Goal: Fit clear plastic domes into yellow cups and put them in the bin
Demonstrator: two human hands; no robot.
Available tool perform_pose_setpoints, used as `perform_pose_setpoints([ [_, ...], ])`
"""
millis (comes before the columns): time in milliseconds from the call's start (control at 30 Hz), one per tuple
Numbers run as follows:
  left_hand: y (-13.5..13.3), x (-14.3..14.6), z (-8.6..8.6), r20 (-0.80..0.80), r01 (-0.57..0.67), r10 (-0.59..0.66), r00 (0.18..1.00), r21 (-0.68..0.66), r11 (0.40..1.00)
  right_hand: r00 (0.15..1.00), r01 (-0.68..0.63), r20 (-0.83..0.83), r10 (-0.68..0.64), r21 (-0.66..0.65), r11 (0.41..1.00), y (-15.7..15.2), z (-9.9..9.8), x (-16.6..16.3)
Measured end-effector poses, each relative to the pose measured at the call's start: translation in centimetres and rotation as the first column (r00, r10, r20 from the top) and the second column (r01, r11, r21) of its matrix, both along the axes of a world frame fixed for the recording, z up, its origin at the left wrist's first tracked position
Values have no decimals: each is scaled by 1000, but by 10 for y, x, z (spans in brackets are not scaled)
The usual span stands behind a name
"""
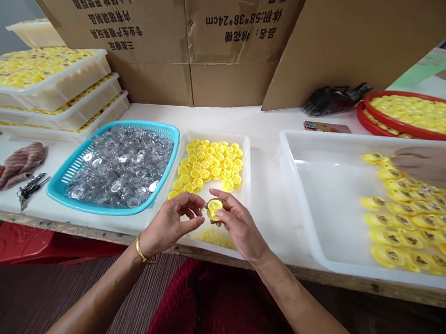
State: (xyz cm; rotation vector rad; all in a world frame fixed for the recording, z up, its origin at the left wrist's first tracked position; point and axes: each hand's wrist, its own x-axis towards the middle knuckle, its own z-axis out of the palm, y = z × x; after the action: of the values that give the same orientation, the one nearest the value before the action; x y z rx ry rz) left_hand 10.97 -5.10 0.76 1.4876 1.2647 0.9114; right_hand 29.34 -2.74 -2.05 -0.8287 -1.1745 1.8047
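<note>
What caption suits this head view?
Both hands, left hand and right hand, pinch a yellow cap above a white tray.

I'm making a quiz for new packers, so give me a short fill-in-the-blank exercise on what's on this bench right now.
1. The right hand pinches a small round plastic piece coloured ____.
2. The clear plastic domes lie in a slotted basket coloured ____.
3. The round tray at the far right is coloured ____.
4. The left hand wears a gold ____ at the wrist.

Missing words: yellow; turquoise; red; bracelet
</note>
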Motion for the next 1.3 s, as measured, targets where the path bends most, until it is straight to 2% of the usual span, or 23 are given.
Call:
perform_pose_setpoints([
  [67,1,1,5,-52,8,-6,999,47,999,995,17,-95,-24,-80,997,1,0,0],
  [167,4,3,14,-149,56,-31,988,164,985,988,-4,-154,-19,-147,989,2,0,0],
  [267,9,6,21,-270,125,-47,962,277,953,986,-34,-166,11,-137,990,2,0,1],
  [367,13,7,25,-408,203,-56,911,328,923,986,-54,-162,36,-106,993,3,0,2],
  [633,18,6,29,-468,260,-81,880,332,907,978,-71,-205,46,-120,990,4,0,0],
  [800,21,7,35,-497,325,-138,856,313,892,983,-83,-173,61,-121,989,5,-2,-2],
  [1033,28,6,36,-489,356,-204,848,240,903,995,-9,-102,-8,-157,988,3,3,-3],
  [1167,29,4,37,-449,368,-242,860,219,903,996,-13,-87,0,-149,989,3,5,-3],
  [1300,28,3,41,-478,410,-267,837,224,884,997,-33,-79,22,-137,990,3,5,-3],
])
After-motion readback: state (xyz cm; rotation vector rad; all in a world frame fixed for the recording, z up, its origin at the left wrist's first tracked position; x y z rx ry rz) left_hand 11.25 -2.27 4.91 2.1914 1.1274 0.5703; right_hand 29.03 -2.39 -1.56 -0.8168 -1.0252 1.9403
